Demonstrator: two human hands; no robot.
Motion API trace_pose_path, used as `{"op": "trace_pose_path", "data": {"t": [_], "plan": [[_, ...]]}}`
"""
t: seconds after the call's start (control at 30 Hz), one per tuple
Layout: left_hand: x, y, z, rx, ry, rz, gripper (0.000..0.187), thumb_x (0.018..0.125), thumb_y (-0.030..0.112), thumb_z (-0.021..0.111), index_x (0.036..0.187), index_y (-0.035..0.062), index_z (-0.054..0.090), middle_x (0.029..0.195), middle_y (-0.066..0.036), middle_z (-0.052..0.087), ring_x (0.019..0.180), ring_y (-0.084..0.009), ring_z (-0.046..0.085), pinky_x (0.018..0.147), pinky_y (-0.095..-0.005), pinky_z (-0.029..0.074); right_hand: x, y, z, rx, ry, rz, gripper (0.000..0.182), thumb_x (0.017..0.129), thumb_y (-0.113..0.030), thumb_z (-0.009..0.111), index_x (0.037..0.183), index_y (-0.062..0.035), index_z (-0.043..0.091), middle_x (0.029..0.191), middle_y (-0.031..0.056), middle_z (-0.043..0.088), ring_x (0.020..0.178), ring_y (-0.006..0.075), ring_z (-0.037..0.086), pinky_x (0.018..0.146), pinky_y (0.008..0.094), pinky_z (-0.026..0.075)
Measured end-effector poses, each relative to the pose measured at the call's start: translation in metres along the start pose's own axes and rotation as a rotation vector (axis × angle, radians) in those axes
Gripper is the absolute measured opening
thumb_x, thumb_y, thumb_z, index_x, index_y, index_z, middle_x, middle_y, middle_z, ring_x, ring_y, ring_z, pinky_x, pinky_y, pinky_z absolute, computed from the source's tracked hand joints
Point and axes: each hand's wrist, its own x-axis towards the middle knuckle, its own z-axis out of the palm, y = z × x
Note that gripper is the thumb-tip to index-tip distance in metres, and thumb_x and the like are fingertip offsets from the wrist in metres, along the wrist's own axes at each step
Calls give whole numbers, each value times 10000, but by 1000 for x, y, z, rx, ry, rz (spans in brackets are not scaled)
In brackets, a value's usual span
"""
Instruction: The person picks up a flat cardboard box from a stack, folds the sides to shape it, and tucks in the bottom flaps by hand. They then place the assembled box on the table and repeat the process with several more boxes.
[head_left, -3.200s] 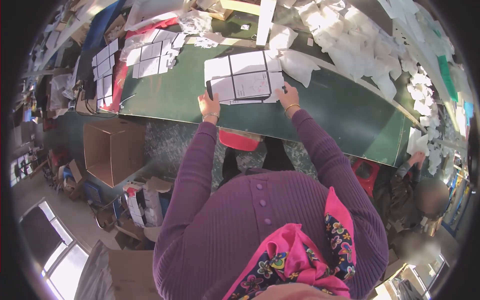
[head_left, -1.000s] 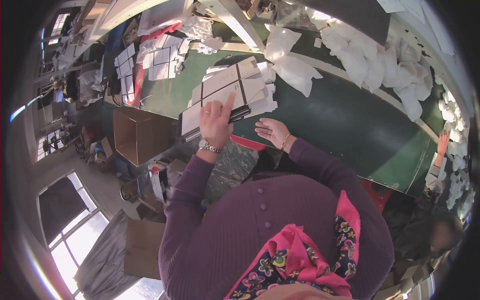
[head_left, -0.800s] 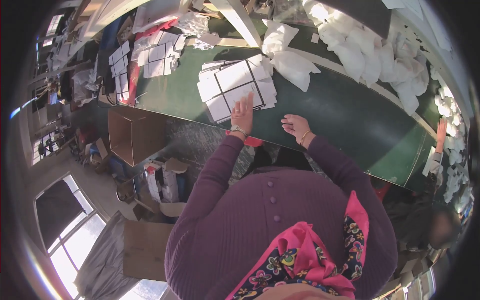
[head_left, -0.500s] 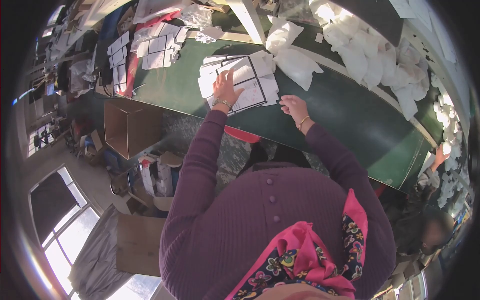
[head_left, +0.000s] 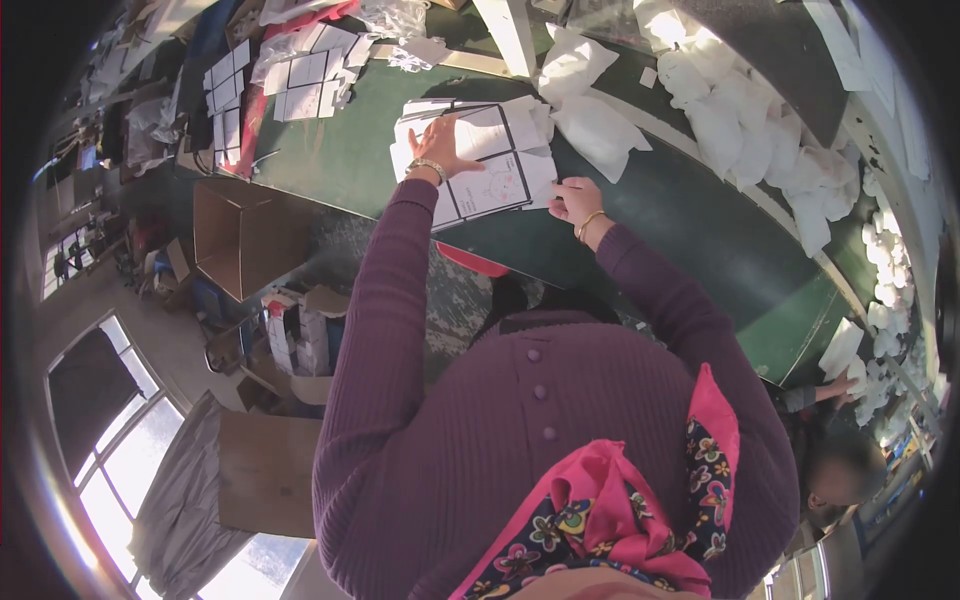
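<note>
A fanned stack of flat white printed sheets with dark lines (head_left: 497, 187) lies on the green tabletop in front of me. My left hand (head_left: 440, 150), fingers spread, rests on the upper left of the stack. At the stack's right edge is my right hand (head_left: 577, 202), its fingers curled in and the tips at the border of the sheets. Whether a sheet edge is pinched between them cannot be made out. Just beyond the stack, to the right, sits a puffy white bag (head_left: 598, 135).
More printed sheets (head_left: 305, 85) lie at the table's far left. White filled bags (head_left: 740, 120) are heaped along the far right side. An open cardboard box (head_left: 235, 240) stands left of the green table (head_left: 700, 250). Another person's hand (head_left: 838, 388) is at the right.
My right hand has moved left to the edge of the stack. My left hand has shifted slightly up over the sheets. The other person's hand at the right has moved down and left.
</note>
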Motion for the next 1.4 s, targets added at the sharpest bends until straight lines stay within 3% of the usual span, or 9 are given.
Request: {"op": "trace_pose_path", "data": {"t": [0.3,0.4,0.6,0.8,1.0,1.1,1.2,1.3,1.4], "plan": [[17,10,-16,60,-139,3,1170,596,639,844,1510,167,287,1614,-121,242,1494,-302,230,1205,-571,88,-20,31,18,402,-247,373,327,896,-113,701,1169,20,580,1165,181,577,1092,315,630,941,420,570],[20,11,-18,52,-142,15,1095,604,603,859,1465,150,356,1548,-99,348,1440,-283,319,1153,-576,230,-22,25,28,625,-298,436,448,953,-68,616,1349,67,455,1399,258,437,1299,357,492,1074,443,468],[-2,15,-37,124,-293,34,1041,553,754,770,1378,164,538,1346,-97,535,1305,-290,437,1088,-551,288,-12,33,33,767,-247,484,387,1009,-116,534,1380,-10,505,1424,195,528,1356,323,471,1139,459,396],[-137,36,-100,-143,3,268,386,865,413,727,1104,116,661,938,-83,720,821,-262,665,674,-386,522,-38,38,18,774,-472,275,526,1028,-190,488,1486,5,315,1492,240,411,1317,346,507,1101,437,445],[-141,47,-12,247,816,515,623,774,-51,623,1308,269,593,855,-44,517,742,-239,502,630,-371,442,-32,30,1,437,-298,68,303,993,-163,508,1246,-5,563,1153,198,630,1077,306,664,974,382,541],[-114,44,61,368,817,426,811,733,-48,650,1422,345,479,1120,-32,510,866,-230,527,715,-415,485,-26,20,-9,291,-88,-6,349,953,-199,528,1233,-2,594,1073,146,673,945,216,658,926,342,553],[-107,55,93,224,338,269,888,805,-41,597,1537,348,276,1358,-64,423,1139,-286,489,871,-435,505,-25,9,-20,29,-9,-102,362,942,-202,585,1264,-43,633,1224,95,636,1044,181,617,901,297,551],[-102,54,78,173,338,292,788,825,241,743,1506,252,347,1392,-107,433,1236,-303,474,979,-480,448,-3,13,-22,-191,-18,-297,334,944,-209,608,1239,-66,673,1261,95,654,1095,203,627,894,303,546],[-94,41,72,84,246,164,981,766,459,795,1553,261,243,1562,-130,240,1434,-340,253,1118,-533,303,3,15,-13,-354,2,-372,302,940,-226,626,1180,-60,705,1190,105,694,1071,221,651,893,302,543]]}}
